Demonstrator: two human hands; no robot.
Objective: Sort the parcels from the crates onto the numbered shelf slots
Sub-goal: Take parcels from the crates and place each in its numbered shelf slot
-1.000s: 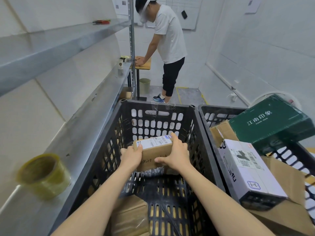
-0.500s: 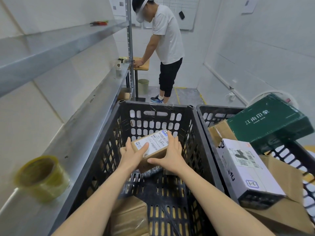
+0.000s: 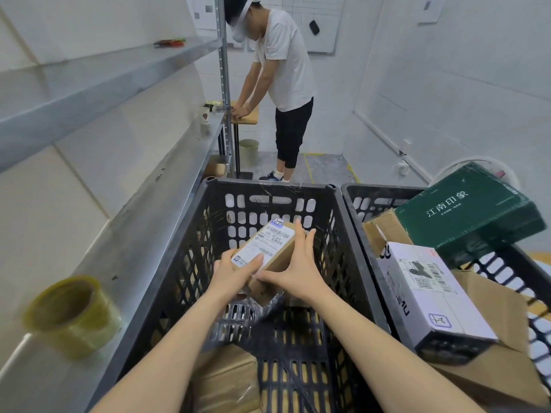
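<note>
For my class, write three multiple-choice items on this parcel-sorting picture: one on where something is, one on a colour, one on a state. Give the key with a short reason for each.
1. Where is the tape roll?
A. in the left crate
B. on the lower shelf
C. on the floor

2. What colour is the box with Chinese characters on top of the right crate's pile?
A. dark green
B. red
C. yellow

3. How is the small parcel held?
A. left hand only
B. both hands
C. lying loose in the crate

Key:
1 B, the roll stands on the metal shelf left of the left crate.
2 A, its lid is dark green with pale characters.
3 B, the left hand and right hand grip it from either side, above the crate floor.
</note>
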